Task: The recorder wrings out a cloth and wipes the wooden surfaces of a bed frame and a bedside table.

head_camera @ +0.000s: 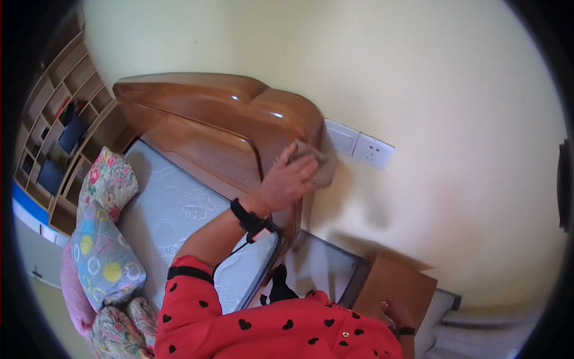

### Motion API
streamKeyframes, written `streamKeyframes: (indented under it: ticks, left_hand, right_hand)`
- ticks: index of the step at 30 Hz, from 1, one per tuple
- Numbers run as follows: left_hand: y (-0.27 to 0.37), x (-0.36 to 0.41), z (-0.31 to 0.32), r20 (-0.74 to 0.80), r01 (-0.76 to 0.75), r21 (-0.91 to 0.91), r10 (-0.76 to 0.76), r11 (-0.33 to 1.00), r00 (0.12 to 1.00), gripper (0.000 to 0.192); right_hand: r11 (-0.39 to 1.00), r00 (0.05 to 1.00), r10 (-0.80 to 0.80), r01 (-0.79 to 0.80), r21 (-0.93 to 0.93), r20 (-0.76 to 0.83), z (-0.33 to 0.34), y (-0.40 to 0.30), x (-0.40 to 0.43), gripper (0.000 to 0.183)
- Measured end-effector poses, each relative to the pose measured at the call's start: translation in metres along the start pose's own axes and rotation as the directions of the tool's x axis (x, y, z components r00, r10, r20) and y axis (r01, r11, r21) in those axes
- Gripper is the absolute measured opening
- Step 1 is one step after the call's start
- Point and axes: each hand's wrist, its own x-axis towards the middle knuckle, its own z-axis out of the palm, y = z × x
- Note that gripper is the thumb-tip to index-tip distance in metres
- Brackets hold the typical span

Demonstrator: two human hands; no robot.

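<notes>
My left hand point(289, 181) presses a crumpled greyish-brown cloth point(325, 168) against the right end of a glossy wooden headboard point(202, 101). Its fingers lie over the cloth, close to the wall. A black strap with a small device is around that wrist. Low in the view, my right hand point(388, 313) is beside or over a brown wooden cabinet top point(401, 282); it is small and partly hidden by my red sleeve, so whether it touches the wood or holds anything cannot be told.
A light switch plate point(341, 137) and a socket plate point(374, 151) sit on the wall right of the headboard. A bare mattress point(179, 215) lies below it, with floral and patterned pillows point(105, 260) at its left. Wooden shelves point(58, 98) stand at far left; a curtain point(480, 336) hangs lower right.
</notes>
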Motion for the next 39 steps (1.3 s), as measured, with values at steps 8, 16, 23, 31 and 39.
streamKeyframes:
  ticks: [8, 16, 23, 31, 39]
  left_hand:
    - [0.043, -0.087, 0.014, 0.277, 0.491, -0.612, -0.414, 0.620, 0.867, 0.023]
    - [0.051, -0.068, -0.055, 0.632, 0.564, -0.735, -0.683, -0.378, 0.366, 0.032]
    - [0.057, -0.095, -0.080, 0.663, 0.282, -0.704, -0.459, -0.652, 0.591, 0.075]
    - [0.023, -0.198, -0.136, 0.626, 0.225, -0.762, -0.602, -0.607, 0.496, 0.069]
    - [0.053, -0.350, -0.224, 0.462, 0.116, -0.878, -0.886, -0.464, -0.044, 0.050]
  right_hand:
    - [0.921, 0.919, -0.376, 0.355, -0.162, -0.117, -0.109, -0.062, 0.061, 0.028]
    - [0.568, 0.633, -0.749, 0.766, 0.302, -0.196, -0.161, -0.253, 0.117, 0.059]
    - [0.040, 0.401, -0.780, 0.798, 0.601, -0.481, -0.132, -0.370, 0.111, 0.074]
    - [0.187, 0.309, -0.670, 0.950, 0.249, -0.675, -0.195, -0.444, 0.108, 0.033]
    - [0.564, -0.211, -0.657, 0.499, -0.658, -0.723, -0.290, -0.519, 0.131, 0.026]
